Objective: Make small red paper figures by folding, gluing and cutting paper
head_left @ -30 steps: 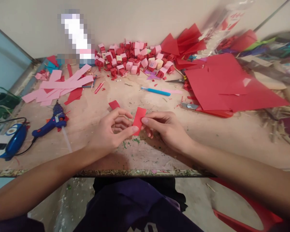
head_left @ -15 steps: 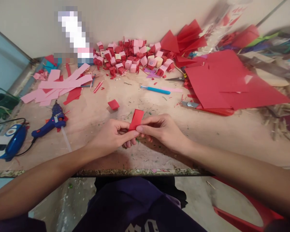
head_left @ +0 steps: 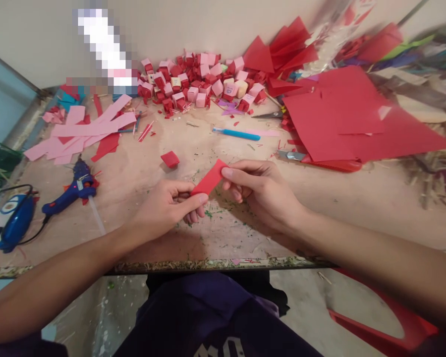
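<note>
- Red paper strip (head_left: 208,179): held above the worktop (head_left: 349,210), between both hands, slanting upward from left to right.
- Left hand (head_left: 176,203): grip pinched on the strip's lower end, thumb on top.
- Right hand (head_left: 262,186): grip pinching the upper end, thumb facing me.
- Small folded red piece (head_left: 170,159) on the worktop just beyond the left hand, touching neither hand.
- Blue pen-like tool (head_left: 237,134) farther back, between the hands and a heap of pink and red paper cubes (head_left: 200,82).
- Left side: blue glue gun (head_left: 69,193); pink strips (head_left: 92,130) piled behind it.
- Right side: red sheets (head_left: 330,119), overlapping; red-handled cutter (head_left: 330,163) along their near edge.
</note>
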`<action>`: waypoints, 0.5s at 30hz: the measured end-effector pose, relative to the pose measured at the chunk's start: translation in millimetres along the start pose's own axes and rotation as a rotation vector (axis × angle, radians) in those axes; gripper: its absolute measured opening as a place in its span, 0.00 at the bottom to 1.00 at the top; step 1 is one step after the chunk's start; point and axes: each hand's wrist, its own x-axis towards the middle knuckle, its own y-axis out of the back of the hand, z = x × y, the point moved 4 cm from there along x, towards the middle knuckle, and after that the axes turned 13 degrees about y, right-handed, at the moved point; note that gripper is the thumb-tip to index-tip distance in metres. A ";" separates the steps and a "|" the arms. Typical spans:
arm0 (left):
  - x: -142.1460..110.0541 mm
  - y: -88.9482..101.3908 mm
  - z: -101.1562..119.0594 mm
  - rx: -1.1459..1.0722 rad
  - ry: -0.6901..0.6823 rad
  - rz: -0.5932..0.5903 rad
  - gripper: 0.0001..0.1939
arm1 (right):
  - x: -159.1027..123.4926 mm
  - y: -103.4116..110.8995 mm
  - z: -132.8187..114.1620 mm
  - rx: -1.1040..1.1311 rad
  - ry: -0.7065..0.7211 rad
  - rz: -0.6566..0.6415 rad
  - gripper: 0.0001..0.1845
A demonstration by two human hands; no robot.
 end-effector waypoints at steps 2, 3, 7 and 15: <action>0.2 3.2 2.1 -0.005 -0.016 0.037 0.14 | 0.2 0.3 -2.8 0.016 0.013 0.021 0.10; 0.4 4.1 3.0 -0.007 -0.020 0.047 0.13 | 0.1 0.2 -3.5 0.016 0.015 0.030 0.11; 0.9 4.0 4.0 -0.006 0.001 0.052 0.13 | 0.0 0.9 -0.6 0.007 0.027 0.070 0.11; 0.5 6.0 1.5 0.026 -0.002 0.038 0.10 | 3.5 1.5 0.6 0.007 0.015 -0.043 0.14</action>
